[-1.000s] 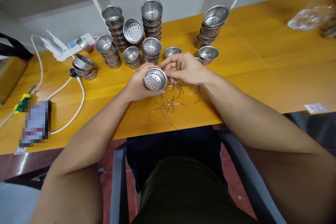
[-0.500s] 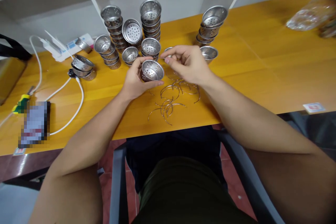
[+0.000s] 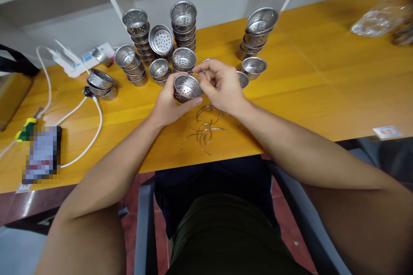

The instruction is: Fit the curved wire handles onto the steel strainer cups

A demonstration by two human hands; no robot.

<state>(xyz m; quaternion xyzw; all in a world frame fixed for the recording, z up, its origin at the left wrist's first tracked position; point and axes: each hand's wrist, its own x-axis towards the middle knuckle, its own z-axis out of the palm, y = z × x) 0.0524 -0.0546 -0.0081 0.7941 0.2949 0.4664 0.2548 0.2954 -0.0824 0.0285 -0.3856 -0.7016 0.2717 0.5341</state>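
Observation:
My left hand (image 3: pixel 166 105) is wrapped round a small perforated metal cup (image 3: pixel 187 87), its open top tilted toward me. Close by, my right hand (image 3: pixel 223 87) pinches a thin curved wire (image 3: pixel 195 74) at the far right of the cup's rim; most of the wire is hidden by the fingers. Several loose curved wires (image 3: pixel 206 131) lie on the table below both hands. Beyond the left hand stand more perforated cups, among them a short stack (image 3: pixel 184 59) and a small cup (image 3: pixel 159 69).
Tall cup stacks (image 3: pixel 183 19) line the back, with another stack (image 3: pixel 260 30) and a single cup (image 3: pixel 254 68) to the right. On the left are a power strip (image 3: pixel 87 58), white cables (image 3: pixel 101 116), nested cups (image 3: pixel 100 81) and a blurred item (image 3: pixel 41 154). A clear plastic bag (image 3: pixel 376 21) lies far right.
My right hand has moved left and slightly down, bringing the wire to the cup's rim. A cup behind that hand has come into view. The left hand keeps its hold, nearly still.

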